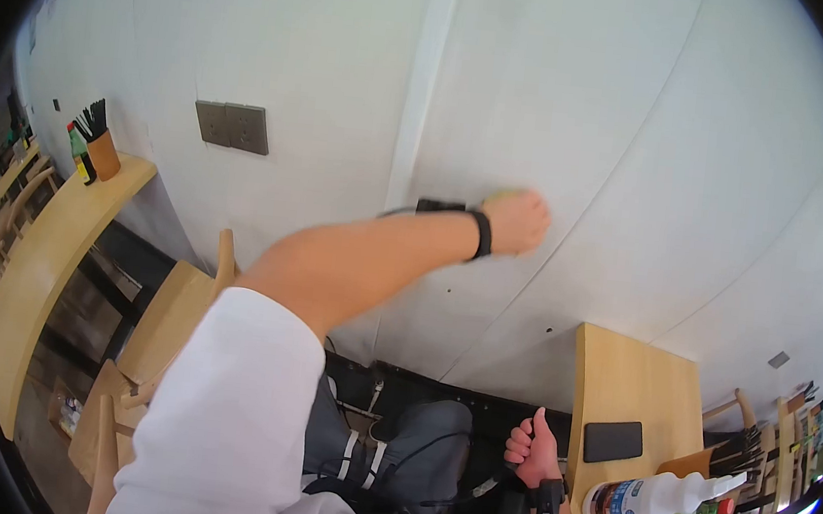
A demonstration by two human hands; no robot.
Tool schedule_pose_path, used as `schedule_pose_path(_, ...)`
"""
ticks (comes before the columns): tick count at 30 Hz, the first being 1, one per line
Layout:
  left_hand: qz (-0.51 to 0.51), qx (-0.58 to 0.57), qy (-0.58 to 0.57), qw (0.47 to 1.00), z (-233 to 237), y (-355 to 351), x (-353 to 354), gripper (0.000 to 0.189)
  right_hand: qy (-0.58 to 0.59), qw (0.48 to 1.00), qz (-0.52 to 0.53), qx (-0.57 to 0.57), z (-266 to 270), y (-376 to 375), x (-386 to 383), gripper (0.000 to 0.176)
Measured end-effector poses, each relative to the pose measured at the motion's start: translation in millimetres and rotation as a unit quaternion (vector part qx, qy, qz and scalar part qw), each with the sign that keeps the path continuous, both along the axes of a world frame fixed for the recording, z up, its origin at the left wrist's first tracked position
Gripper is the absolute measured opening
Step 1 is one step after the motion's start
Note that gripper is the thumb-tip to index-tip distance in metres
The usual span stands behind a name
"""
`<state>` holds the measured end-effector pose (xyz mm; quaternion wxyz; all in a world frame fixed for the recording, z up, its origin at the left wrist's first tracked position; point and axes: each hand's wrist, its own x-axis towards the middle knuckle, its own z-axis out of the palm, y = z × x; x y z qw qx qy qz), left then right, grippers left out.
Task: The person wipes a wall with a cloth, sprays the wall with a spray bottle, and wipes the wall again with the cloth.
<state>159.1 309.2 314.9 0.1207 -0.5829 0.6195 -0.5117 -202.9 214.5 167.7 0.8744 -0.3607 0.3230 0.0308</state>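
Note:
My left hand [520,223] is closed and pressed against the white wall [546,92], at the end of an arm that stretches across the view. A pale yellow-green piece of sponge or cloth [503,195] shows at the upper edge of this hand; the rest of it is hidden behind the fingers, and the hand is slightly blurred. Lower down, my right hand [534,449] hangs beside the small wooden table [633,377], fingers curled and thumb pointing up. Nothing shows inside its fist. A dark strap device sits on each wrist.
On the right table lie a black phone [613,442] and a white spray bottle [646,500]. Dark sockets [232,127] are set in the wall. At left stand a wooden chair [167,323] and a long table [42,291] with a chopstick holder [103,156]. A black cable crosses below.

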Motion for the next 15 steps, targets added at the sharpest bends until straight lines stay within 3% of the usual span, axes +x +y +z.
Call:
schedule_pose_path(6,0.075,-0.170,0.047,0.982,205.5,23.1,6.0,0.009,0.007,1.000,0.002,0.015,-1.8,0.7,-3.5,0.047)
schedule_pose_path(10,0.057,-0.235,0.111,0.964,200.3,33.9,4.1,0.010,0.013,1.000,0.001,0.016,-6.1,-1.8,-2.2,0.047)
schedule_pose_path(12,0.080,-0.188,0.126,0.971,160.1,23.2,0.9,0.009,0.017,1.000,-0.002,0.017,-6.8,-3.6,0.8,0.047)
schedule_pose_path(15,0.024,-0.142,0.091,0.985,66.3,12.2,-7.8,0.006,0.018,1.000,-0.004,0.021,-7.4,-1.5,0.8,0.047)
